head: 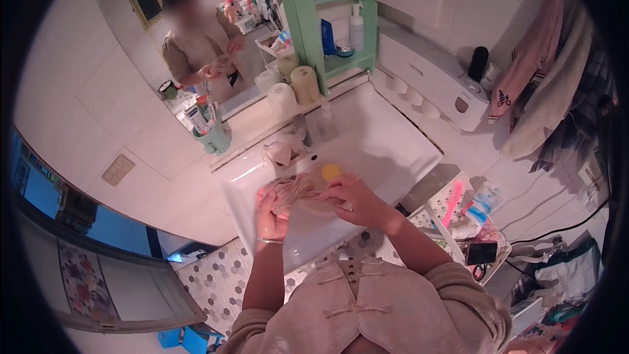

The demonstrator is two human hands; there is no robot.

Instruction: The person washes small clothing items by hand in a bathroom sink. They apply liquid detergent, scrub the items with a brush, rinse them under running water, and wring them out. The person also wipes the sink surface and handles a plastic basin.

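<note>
Over a white washbasin [295, 248] I hold a wet, crumpled pinkish-beige cloth [295, 191]. My left hand [271, 214], with a bracelet at the wrist, grips its bunched left end. The fingers of my right hand [351, 197] pinch its narrower right end. A round yellow thing [330, 172] lies in the basin just beyond my right fingers. Behind the cloth, a light-coloured bunched cloth [279, 153] rests on the basin's back edge, beside the metal tap [302, 132].
Cups [281, 99] and a green toothbrush holder [213, 137] line the ledge under the mirror [196, 59]. A green cabinet [345, 61] stands open behind. At the right are a white cart [432, 214] with a pink comb [452, 201] and hanging clothes [550, 98].
</note>
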